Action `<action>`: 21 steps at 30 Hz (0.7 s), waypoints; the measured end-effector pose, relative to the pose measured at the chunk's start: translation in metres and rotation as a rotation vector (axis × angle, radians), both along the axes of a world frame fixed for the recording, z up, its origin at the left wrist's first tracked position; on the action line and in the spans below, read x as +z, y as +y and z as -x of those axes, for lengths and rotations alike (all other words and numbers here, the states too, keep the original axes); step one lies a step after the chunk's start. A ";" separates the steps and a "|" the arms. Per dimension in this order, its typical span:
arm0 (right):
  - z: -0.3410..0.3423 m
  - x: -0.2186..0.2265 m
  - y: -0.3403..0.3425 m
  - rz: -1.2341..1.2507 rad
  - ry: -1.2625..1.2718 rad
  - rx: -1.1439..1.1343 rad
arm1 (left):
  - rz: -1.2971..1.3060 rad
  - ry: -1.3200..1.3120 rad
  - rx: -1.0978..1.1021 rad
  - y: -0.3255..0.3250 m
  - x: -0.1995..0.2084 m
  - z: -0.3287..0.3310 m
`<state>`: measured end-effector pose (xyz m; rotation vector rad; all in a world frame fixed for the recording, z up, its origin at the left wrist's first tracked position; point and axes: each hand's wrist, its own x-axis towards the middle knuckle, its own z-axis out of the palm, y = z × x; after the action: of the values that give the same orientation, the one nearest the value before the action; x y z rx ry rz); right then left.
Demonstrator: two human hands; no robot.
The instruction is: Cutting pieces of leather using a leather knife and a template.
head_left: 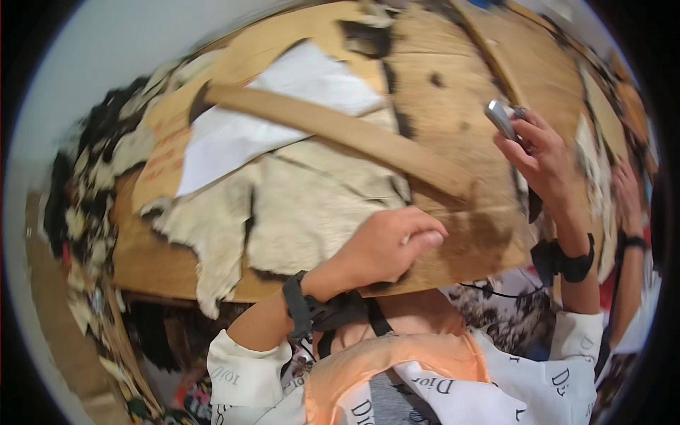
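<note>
My right hand (542,159) is raised over the right part of the work table, its fingers closed round a small silver metal hand tool (500,119) whose exact kind I cannot make out. My left hand (393,241) is curled above the near edge of the table, beside a cream-coloured hide (312,212) with dark fur at its edges. Its fingertips are turned under, so whatever may be in them is hidden. Across the hide and a white sheet (283,99) lies a long, slightly curved tan strip (333,127).
Brown board (453,92) covers much of the table. Another long wooden strip (489,53) lies at the far right. Scraps of fur hide (134,152) are heaped along the left. A co-worker's hand (627,188) rests by more pieces at the right edge.
</note>
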<state>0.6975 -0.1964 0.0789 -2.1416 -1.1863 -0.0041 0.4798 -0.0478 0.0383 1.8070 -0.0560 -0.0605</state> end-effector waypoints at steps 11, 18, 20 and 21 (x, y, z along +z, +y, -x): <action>0.082 -0.017 0.116 0.191 0.036 0.362 | -0.466 0.307 1.150 0.097 -0.010 0.147; 0.135 -0.040 0.168 0.146 0.047 0.498 | -0.503 0.345 1.098 0.082 -0.016 0.146; 0.138 -0.045 0.167 0.169 -0.034 0.529 | -0.440 0.384 1.088 0.083 -0.015 0.142; 0.140 -0.047 0.165 0.172 -0.062 0.605 | -0.434 0.377 1.082 0.085 -0.018 0.142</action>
<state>0.5571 -0.0314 0.0321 -1.8478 -1.8846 0.3094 0.3381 0.0369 0.0204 1.9973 1.2700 0.3819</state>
